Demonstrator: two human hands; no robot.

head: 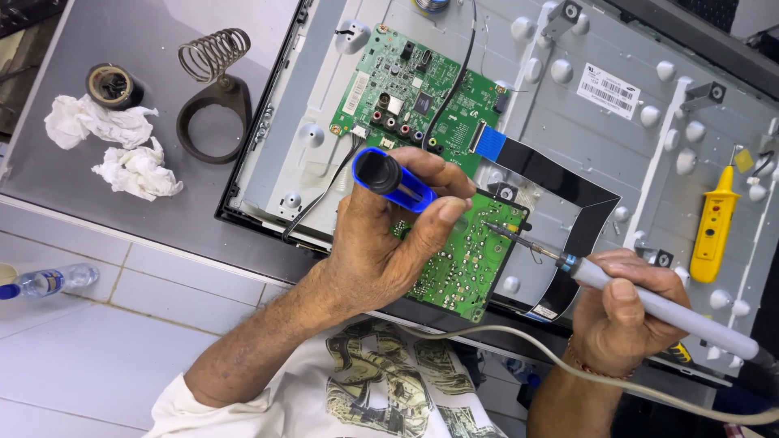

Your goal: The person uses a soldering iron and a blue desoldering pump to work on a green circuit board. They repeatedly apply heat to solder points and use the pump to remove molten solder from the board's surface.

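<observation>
While an opened flat-screen chassis (568, 105) is lying face down across the grey table (97, 186), it is acting as a shallow tray holding 2 green boards. 1 board, the larger one (406, 89), is sitting near the chassis's upper left, with a black cable (454, 81) running across it and a blue-ended flat ribbon (560, 182) bending away from its right edge. The other board (466, 259) is resting at the near edge of the chassis, just in front of the person's chest. A yellow tester (712, 227) is lying on the metal at the right.

Left hand (381, 243) is closing around a blue tube-shaped tool (391, 180), thumb pressing along its side, and the hand is hanging over the left part of the near board, covering it. Right hand (629, 312) is gripping a grey soldering iron (649, 304) like a pen, fingers curled tight; its dark tip (499, 231) is angling toward the upper right corner of the near board and seems to be touching it, though contact is hard to tell. A pale cord (519, 349) is trailing from the iron past the person's shirt.

On the table left of the chassis, a coil-spring iron stand (213, 89) is sitting beside a tape roll (114, 85) and 2 crumpled tissues (122, 146). A plastic bottle (49, 281) is lying on the tiled floor (105, 349).
</observation>
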